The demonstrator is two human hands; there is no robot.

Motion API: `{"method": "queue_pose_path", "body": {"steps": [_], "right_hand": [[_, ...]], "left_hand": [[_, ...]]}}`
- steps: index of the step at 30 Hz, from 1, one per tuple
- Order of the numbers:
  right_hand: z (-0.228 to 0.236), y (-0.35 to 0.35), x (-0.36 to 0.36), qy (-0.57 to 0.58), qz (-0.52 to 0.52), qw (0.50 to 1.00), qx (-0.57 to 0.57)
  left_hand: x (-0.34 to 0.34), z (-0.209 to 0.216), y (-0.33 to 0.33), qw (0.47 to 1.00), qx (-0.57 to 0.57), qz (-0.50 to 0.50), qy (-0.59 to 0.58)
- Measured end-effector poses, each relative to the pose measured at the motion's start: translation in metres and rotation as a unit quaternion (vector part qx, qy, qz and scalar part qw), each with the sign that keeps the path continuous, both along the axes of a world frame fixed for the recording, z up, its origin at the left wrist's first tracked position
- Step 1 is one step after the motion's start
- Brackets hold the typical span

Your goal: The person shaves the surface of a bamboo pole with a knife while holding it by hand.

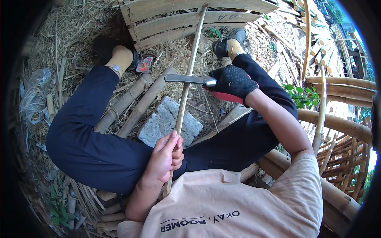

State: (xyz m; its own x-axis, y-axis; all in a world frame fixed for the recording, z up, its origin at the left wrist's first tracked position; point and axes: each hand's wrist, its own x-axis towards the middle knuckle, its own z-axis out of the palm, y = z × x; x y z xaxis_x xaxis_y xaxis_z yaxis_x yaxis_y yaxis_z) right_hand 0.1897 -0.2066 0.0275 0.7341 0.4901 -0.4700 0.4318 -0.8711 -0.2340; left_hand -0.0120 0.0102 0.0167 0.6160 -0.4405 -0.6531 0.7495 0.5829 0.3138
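Observation:
My bare left hand is closed around the lower part of a long, narrow bamboo strip. The strip slants up and away from my shirt, and its far end reaches a slatted wooden crate. In a black and red work glove, my right hand grips a knife by its handle, which the glove mostly hides. The knife's flat, dark blade points left and lies across the strip, well above my left hand. Whether the edge bites into the strip I cannot tell.
A grey stone block lies between my legs, beside bamboo poles on straw-covered ground. Clear plastic lies at the left. Thick bamboo rails and a woven bamboo basket are at the right, with stacked bamboo farther off.

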Motion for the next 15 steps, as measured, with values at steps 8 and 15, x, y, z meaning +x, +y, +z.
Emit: {"method": "queue_pose_path", "body": {"steps": [8, 15], "right_hand": [[-0.028, -0.008, 0.021, -0.061, 0.077, 0.994, 0.044], [-0.059, -0.046, 0.079, -0.146, -0.011, 0.988, 0.038]], "left_hand": [[0.001, -0.002, -0.001, 1.000, 0.013, -0.007, 0.007], [0.001, -0.001, -0.006, 1.000, 0.008, -0.014, 0.008]]}}
